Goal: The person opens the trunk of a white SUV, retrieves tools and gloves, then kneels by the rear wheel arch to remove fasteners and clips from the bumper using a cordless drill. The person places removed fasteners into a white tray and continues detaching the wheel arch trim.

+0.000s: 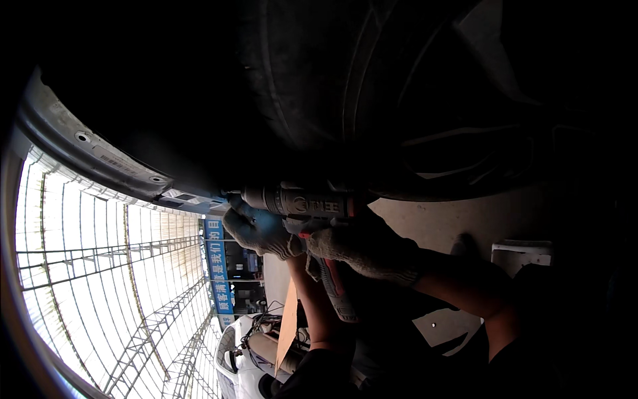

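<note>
A: Grey knit gloves on both hands. The left hand [256,229] has its fingers [240,214] curled around the nose of the drill [299,203], right where the tip meets the car's underside.

B: And the other one?

A: The right hand [359,249] is wrapped shut on the drill's grip, fingers pressed around the red and black handle [335,286], which hangs down below the glove.

B: Where does the drill sit?

A: Level, its grey body pointing to the left, nose against a pale bracket [189,198] at the end of a curved grey panel edge [86,153]. That edge has small holes in it.

B: What is above?

A: A dark tyre [312,73] fills the top, just above the drill, with the wheel [465,120] to its right, mostly in shadow.

B: Further out?

A: Both bare forearms run in from the lower edge. On the left is a bright glazed roof [100,286] with steel trusses, beside it a blue banner [218,266]. Below the hands a white car [242,372] shows, partly hidden. To the right lies a concrete floor [465,219] with a white box [522,256].
</note>
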Demonstrator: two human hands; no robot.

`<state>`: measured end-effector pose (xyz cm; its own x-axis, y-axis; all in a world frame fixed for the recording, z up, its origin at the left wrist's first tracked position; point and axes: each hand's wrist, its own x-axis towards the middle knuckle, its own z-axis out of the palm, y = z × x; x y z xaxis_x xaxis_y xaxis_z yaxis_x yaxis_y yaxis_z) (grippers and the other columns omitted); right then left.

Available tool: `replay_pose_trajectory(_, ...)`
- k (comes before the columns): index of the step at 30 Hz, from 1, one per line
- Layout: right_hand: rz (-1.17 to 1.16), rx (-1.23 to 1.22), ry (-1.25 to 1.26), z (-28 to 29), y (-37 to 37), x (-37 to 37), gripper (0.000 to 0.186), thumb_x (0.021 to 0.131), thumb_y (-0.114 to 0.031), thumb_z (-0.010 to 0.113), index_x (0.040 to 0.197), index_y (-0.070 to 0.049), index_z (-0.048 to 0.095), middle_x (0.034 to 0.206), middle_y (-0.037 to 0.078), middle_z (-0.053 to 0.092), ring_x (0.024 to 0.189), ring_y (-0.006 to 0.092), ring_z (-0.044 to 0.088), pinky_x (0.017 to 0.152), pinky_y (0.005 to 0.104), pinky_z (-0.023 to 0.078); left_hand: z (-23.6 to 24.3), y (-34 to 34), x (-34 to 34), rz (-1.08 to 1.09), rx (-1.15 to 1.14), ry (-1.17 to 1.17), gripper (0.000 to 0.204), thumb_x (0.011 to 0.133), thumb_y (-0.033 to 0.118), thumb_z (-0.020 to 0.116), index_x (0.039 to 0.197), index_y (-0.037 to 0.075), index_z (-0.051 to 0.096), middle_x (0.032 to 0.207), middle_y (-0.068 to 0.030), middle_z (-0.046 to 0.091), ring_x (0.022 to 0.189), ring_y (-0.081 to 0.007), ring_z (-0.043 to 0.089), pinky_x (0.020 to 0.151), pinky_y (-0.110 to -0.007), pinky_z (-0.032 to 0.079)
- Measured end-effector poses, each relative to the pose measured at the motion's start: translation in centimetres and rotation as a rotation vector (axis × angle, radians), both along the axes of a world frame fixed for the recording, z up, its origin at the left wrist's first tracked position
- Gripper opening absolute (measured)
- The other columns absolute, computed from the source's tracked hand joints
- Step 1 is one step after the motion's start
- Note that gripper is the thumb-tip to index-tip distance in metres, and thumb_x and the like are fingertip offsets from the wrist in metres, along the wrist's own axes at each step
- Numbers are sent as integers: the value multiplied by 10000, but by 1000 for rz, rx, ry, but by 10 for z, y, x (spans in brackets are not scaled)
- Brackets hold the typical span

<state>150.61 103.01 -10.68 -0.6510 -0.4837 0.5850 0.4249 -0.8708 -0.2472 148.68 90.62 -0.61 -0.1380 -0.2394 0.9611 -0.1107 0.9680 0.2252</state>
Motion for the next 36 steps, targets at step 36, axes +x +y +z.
replay_pose_trajectory(36, -240, -182, 78, -9, -32, -11, 477, 900, -337, 693, 1221, -3, 575, 1024, 118, 676, 866, 164, 671, 740, 345, 581, 2, -31, -2, -28, -386, 88, 441, 846, 464, 682, 762, 73, 497, 701, 4, 420, 676, -123, 432, 604, -286, 379)
